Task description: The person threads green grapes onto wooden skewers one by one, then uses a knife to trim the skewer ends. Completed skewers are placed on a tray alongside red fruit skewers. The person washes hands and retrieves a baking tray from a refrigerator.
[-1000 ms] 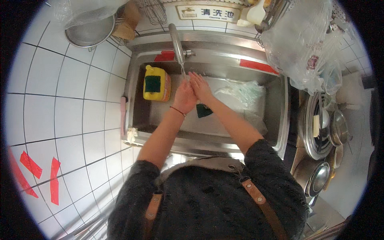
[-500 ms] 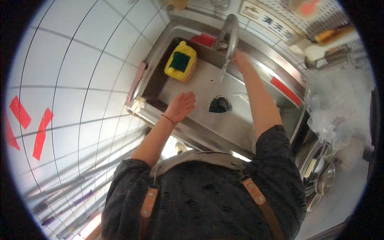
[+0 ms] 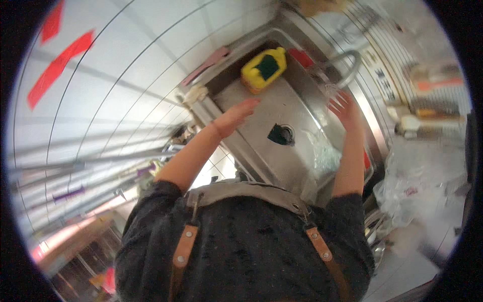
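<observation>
My left hand (image 3: 236, 117) is over the near left rim of the steel sink (image 3: 256, 160), fingers stretched out and nothing in it. Beside the curved faucet (image 3: 354, 64), my right hand (image 3: 343, 109) has its fingers spread just below the spout end and is empty. Blur hides whether water touches those fingers. A yellow jug (image 3: 250, 75) lies in the far left corner of the basin with a dark green scouring pad (image 3: 267, 67) on it. Another dark green pad (image 3: 276, 135) lies at the drain (image 3: 288, 133), partly over it.
Beyond the sink's right side hang clear plastic bags (image 3: 412, 176) and a rack with utensils (image 3: 432, 123). A pink strip-like item (image 3: 206, 65) and a crumpled pale cloth (image 3: 195, 94) are on the left rim. White tiled wall (image 3: 115, 65) closes the left side.
My view has turned, shifting the sink. My right hand has moved from beside the faucet to below its spout, fingers now spread. The water stream falling toward the drain no longer shows.
</observation>
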A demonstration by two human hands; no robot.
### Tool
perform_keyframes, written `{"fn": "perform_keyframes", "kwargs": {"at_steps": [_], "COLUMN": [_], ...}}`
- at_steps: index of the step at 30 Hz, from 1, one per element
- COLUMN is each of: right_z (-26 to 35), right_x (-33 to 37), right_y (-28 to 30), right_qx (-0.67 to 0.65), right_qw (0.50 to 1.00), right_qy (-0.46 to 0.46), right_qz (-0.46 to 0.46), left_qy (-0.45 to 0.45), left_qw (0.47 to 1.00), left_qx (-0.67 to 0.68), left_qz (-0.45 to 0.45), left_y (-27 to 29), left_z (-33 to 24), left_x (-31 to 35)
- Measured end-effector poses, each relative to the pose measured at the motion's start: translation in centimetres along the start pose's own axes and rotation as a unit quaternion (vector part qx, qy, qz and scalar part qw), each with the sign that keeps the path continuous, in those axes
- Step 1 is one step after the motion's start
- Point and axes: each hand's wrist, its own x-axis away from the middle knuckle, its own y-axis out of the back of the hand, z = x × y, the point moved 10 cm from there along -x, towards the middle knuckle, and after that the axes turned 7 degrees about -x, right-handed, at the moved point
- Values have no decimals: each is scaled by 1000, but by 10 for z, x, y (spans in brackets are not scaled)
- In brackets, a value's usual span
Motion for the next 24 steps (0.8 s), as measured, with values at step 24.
{"fn": "perform_keyframes", "kwargs": {"at_steps": [24], "right_z": [-645], "right_x": [645], "right_y": [-519], "right_qx": [605], "right_qw": [90], "right_qy": [259], "right_qz": [748], "left_qy": [95], "left_qw": [748], "left_qx": [-190], "left_qz": [-629], "left_y": [247], "left_z": [347], "left_x": [869]}}
